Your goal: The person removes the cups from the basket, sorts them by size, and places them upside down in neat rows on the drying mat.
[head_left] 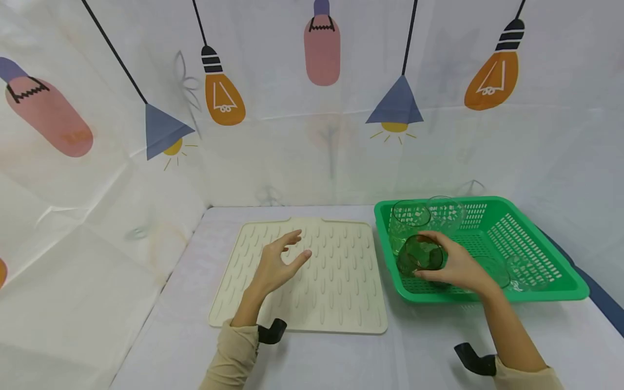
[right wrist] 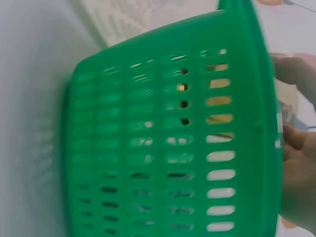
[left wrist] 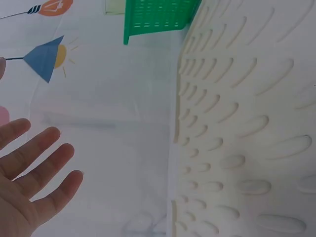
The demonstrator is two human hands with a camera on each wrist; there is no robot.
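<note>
My right hand (head_left: 460, 262) reaches over the near left part of the green plastic basket (head_left: 546, 295) and grips a dark-tinted drinking glass (head_left: 421, 252) between thumb and fingers. The glass is tipped, with its round mouth showing in the head view. In the right wrist view the slotted basket wall (right wrist: 163, 113) hides most of the glass, and part of the right hand (right wrist: 300, 168) shows beyond the rim. My left hand (head_left: 275, 266) hovers over the cream ridged drying mat (head_left: 336, 292), fingers spread and holding nothing; its fingers (left wrist: 54, 197) show in the left wrist view.
Beside the gripped glass, a clear glass (head_left: 402, 230) stands at the basket's left end, with another clear glass (head_left: 446, 214) behind it. More clear glassware (head_left: 526, 273) lies at the basket's near side. A patterned sheet (head_left: 292, 157) hangs behind the white-covered table (head_left: 414, 346).
</note>
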